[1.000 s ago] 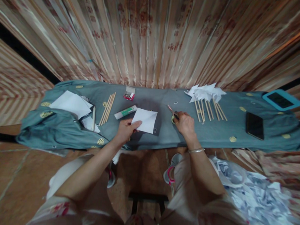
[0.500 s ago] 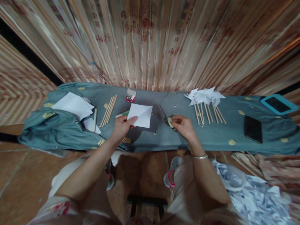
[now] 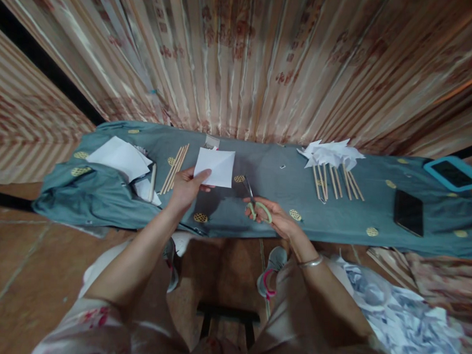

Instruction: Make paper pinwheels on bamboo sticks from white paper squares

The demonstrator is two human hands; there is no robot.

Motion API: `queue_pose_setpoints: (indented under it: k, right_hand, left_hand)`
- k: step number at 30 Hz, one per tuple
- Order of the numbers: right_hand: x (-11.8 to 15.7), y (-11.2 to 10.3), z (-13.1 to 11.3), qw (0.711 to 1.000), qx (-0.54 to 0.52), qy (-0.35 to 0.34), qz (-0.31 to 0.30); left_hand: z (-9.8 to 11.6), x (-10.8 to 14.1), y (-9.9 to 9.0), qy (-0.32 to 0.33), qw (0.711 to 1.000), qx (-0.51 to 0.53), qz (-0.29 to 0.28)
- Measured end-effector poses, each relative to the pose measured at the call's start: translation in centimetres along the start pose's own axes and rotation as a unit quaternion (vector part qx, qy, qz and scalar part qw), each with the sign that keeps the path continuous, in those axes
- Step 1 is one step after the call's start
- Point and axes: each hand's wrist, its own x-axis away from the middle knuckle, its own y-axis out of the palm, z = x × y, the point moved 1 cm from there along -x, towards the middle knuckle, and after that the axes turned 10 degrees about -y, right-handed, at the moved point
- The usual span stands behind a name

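Note:
My left hand point(image 3: 189, 189) pinches a square white paper point(image 3: 219, 168) at its lower left, thumb on top, and holds it above the cloth-covered table. To the right, my right hand point(image 3: 269, 215) is closed round scissors point(image 3: 262, 211) with pale green handles, their blades pointing up and left toward the paper. Several thin wooden sticks point(image 3: 175, 169) lie just left of the paper. White paper pinwheel-like shapes point(image 3: 333, 154) on wooden sticks lie farther right.
White sheets point(image 3: 119, 159) and a white pen-like stick point(image 3: 152, 182) lie at the left. A black phone point(image 3: 408, 212) and a blue-framed tablet point(image 3: 454, 173) are at the right. Below the table, paper pieces point(image 3: 413, 320) fill a bag.
The scissors have been lifted off the cloth and turned in my right hand, which has moved left and nearer my body. The held paper has risen slightly and shifted left.

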Motion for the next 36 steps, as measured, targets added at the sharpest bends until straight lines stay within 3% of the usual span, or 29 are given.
queue_pose_setpoints:
  k: [7, 17, 36]
  right_hand:
    - [0.4, 1.1, -0.2, 0.998, 0.013, 0.004, -0.067]
    - [0.4, 1.3, -0.3, 0.998, 0.024, 0.026, -0.045]
    - [0.1, 1.4, -0.3, 0.999, 0.022, 0.036, -0.035]
  left_hand:
    - [-0.2, 0.4, 0.7, -0.006, 1.0, -0.007, -0.013]
    - [-0.9, 0.6, 1.7, -0.011, 0.999, -0.02, -0.027]
    - [-1.2, 0.8, 1.7, -0.007, 0.999, -0.027, -0.035]
